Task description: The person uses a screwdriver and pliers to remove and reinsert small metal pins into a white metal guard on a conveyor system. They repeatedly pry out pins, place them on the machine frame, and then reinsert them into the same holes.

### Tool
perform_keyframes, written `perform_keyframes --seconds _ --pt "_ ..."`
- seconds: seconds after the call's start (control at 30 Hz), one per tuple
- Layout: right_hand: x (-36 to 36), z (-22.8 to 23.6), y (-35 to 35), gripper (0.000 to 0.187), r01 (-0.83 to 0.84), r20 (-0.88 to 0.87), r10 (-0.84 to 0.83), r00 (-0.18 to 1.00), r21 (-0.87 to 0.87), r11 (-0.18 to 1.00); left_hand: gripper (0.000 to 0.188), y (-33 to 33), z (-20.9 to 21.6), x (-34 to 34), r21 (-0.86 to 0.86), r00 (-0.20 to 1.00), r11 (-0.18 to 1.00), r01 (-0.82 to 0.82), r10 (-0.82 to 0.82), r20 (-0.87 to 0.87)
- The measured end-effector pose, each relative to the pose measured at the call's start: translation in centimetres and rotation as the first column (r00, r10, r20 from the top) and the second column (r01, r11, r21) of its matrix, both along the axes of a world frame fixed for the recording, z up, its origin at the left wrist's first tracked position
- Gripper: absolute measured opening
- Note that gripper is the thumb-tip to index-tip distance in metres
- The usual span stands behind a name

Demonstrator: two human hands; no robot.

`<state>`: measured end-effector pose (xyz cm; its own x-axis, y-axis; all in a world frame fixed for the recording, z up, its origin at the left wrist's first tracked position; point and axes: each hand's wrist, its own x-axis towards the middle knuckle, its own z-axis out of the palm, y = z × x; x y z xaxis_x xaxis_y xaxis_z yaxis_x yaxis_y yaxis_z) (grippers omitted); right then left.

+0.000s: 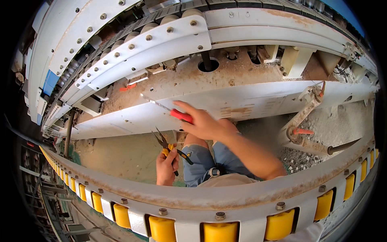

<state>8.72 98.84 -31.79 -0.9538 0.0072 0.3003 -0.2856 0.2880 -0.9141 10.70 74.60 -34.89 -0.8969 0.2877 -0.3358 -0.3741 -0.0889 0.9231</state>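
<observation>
My left hand (pixel 164 168) is closed around long-nose pliers (pixel 163 142) with black-and-yellow handles. Their slim jaws are parted and point up and away from me, with nothing between them. Further forward and to the right, my right hand (pixel 204 126) grips a red-handled screwdriver (pixel 181 115). Its long metal shaft slants up to the left, with the tip in front of the white machine beam (pixel 153 117). Whether the tip touches the beam I cannot tell. The hands are apart, both above my knees.
A curved rail with yellow rollers (pixel 162 229) runs across the near side. Beyond the beam is a curved white conveyor frame (pixel 149 46) with bolts. At right, a pipe bracket with an orange lever (pixel 303 131) stands beside grey debris (pixel 342 121).
</observation>
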Motion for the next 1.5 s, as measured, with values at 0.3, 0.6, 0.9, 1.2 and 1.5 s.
perform_keyframes --seconds 0.3,0.6,0.9,1.2,1.5 --pt "9.0 14.2 10.5 0.04 0.553 -0.501 -0.442 0.744 0.088 0.829 0.03 5.1 5.1 -4.6 -0.224 0.893 0.931 0.287 -0.345 -0.288" --pt "-0.1 19.6 12.3 0.024 0.774 -0.759 -0.434 0.485 0.141 0.618 0.036 9.6 14.7 -6.8 -0.269 0.758 0.904 0.333 -0.426 -0.493" --pt "-2.3 19.6 11.4 0.026 0.869 -0.787 -0.413 0.459 0.299 0.395 0.034 10.4 24.2 -7.6 -0.967 0.084 0.218 0.134 -0.975 -0.208" --pt "-1.2 21.5 11.5 0.03 0.822 -0.748 -0.34 0.57 0.509 0.256 0.036 8.9 24.3 -8.4 -0.993 0.022 0.055 -0.103 -0.998 -0.057" --pt "0.1 24.0 12.6 0.023 0.727 -0.693 -0.238 0.68 0.595 0.343 0.035 9.2 24.9 -8.3 -0.988 0.102 0.012 -0.153 -0.994 -0.028"
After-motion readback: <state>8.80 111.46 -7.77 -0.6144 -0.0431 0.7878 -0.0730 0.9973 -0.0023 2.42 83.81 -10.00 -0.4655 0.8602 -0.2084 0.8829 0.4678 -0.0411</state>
